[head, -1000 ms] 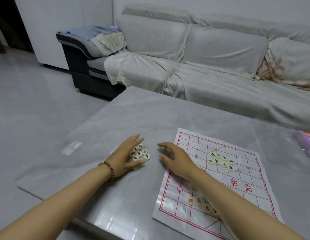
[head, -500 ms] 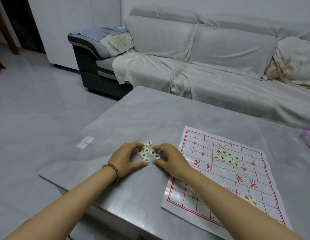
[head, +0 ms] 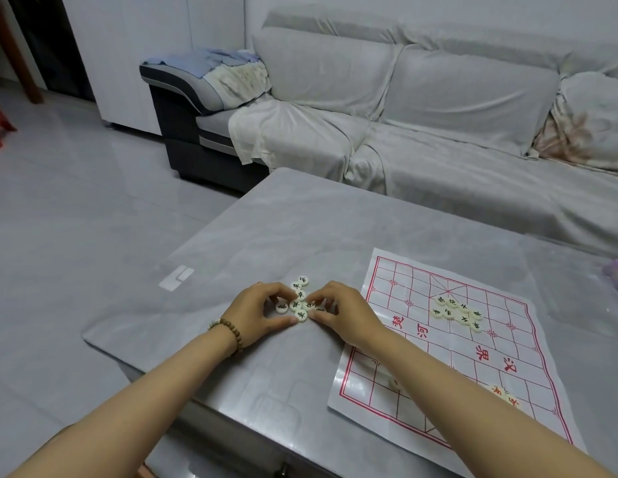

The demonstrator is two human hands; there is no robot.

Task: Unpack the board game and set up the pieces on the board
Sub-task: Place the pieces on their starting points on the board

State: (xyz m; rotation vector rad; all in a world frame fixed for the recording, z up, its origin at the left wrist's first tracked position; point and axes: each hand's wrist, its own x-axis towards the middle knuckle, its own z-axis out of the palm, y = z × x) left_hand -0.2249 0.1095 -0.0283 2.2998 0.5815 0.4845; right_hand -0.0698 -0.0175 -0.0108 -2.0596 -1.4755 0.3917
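Note:
A white paper board [head: 449, 343] with a red grid lies on the grey table, at the right. Left of it sits a small heap of cream round pieces with black characters [head: 298, 298]. My left hand [head: 262, 313] and my right hand [head: 342, 313] cup this heap from either side, fingertips touching the pieces. A second cluster of black-marked pieces [head: 459, 313] rests on the board's far half. Pieces with red characters [head: 504, 396] lie on the near half, partly hidden by my right forearm.
The grey table [head: 300, 229] ends near my left elbow. A white card [head: 176, 277] lies on its left part. A purple box [head: 616, 270] shows at the right edge. A covered sofa [head: 421, 132] stands behind the table.
My right hand moved left from beside the board to the heap. Both hands closed in around the pieces and pushed them together. The camera view shifted left.

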